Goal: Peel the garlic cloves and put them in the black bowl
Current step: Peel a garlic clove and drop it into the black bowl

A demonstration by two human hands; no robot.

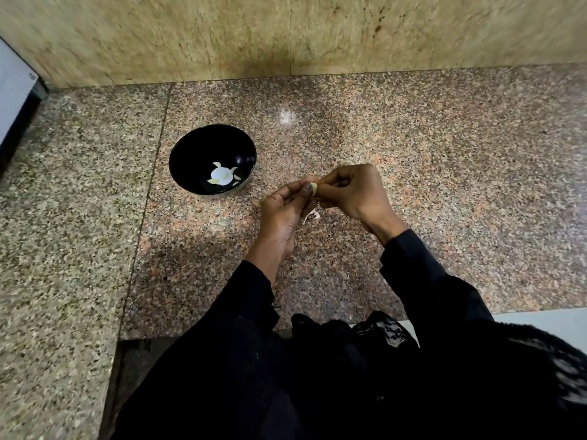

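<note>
- A garlic clove [313,188] is pinched between both hands above the worktop [413,173], just right of the black bowl [212,159].
- Left hand [286,211]: fingers curled, thumb pressed on the clove's left side; clove is held.
- Right hand [352,192]: fingers curled tight, fingertips pinched on the clove's right end, where a thin strip of orange-tan skin [320,183] is seen.
- How far the clove is peeled cannot be told; it is mostly covered by the fingers.
- A few pale scraps, probably garlic peel [313,215], are seen on the worktop directly under the hands.
- Black bowl is set upright on the worktop, left of the hands and not touched by them.
- Several pale peeled cloves [222,176] are seen at the bowl's bottom, around a bright reflection; exact count is unclear.
- Both forearms are covered by black sleeves [422,274].
- A speckled stone wall [286,36] is seen behind the worktop.
</note>
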